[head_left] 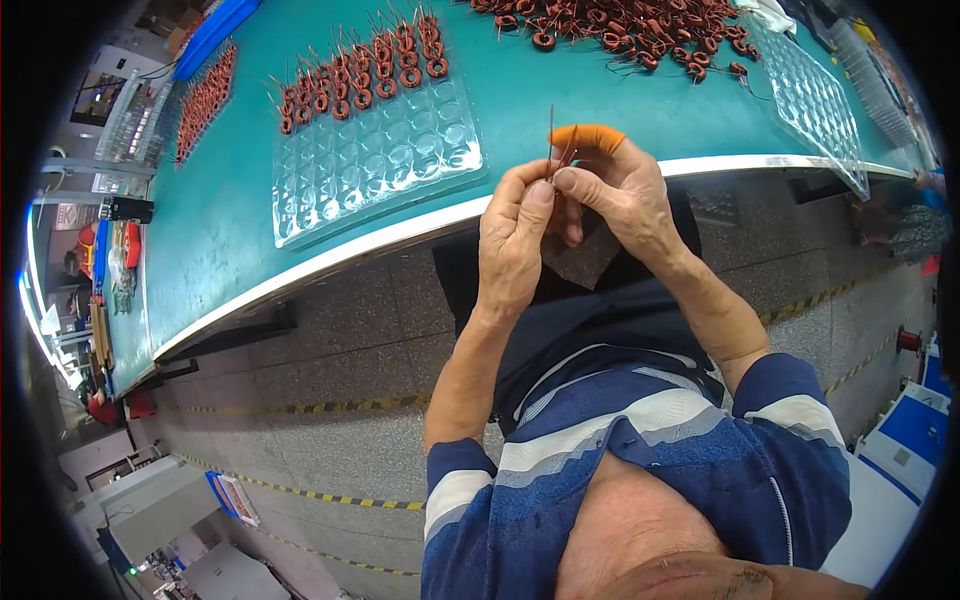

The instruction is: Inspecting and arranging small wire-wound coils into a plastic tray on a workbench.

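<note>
**Copper-coloured wires [551, 128] pinched in front of a green-topped workbench [512, 92]**

The left hand [513, 232] is nearly closed, thumb and forefinger pinching the upright wires just off the bench's near edge. The right hand [636, 200] is half curled, its thumb tip against the same spot, an orange finger cot [590, 137] arching over; whether it grips too, I cannot tell. Fingers hide whatever the wires join.

Clockwise from the hands: at nine o'clock, a clear blister tray [380, 178], its far rows filled with copper-wound toroidal coils [362, 98]; at one o'clock, a loose coil heap [640, 28]; at two o'clock, another clear tray [812, 92].
</note>
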A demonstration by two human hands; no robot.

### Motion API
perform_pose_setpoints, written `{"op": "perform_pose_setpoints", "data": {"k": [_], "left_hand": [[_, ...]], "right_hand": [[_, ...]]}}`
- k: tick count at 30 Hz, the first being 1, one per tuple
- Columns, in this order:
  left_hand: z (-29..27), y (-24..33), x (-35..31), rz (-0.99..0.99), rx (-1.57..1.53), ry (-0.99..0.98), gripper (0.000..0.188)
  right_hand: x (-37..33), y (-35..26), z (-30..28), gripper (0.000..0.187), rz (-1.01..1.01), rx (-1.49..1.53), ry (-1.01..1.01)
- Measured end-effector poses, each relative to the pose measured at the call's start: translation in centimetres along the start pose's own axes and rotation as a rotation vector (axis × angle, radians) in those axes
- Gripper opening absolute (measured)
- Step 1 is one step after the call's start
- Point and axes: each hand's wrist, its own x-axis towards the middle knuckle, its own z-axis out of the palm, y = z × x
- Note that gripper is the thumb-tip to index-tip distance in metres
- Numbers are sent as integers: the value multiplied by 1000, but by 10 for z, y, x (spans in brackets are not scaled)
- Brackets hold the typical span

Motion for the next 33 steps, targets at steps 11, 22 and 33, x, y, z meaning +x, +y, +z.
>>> {"op": "perform_pose_setpoints", "data": {"k": [11,22,33], "left_hand": [[-3,-11,-4,84,73,86,18],[-34,15,-4,174,34,51,16],[-180,121,76,499,926,670,12]], "right_hand": [[11,-3,-3,31,90,-27,-30],[58,-11,-56,35,-415,-977,236],[128,18,-133,17,-722,-1548,149]]}}
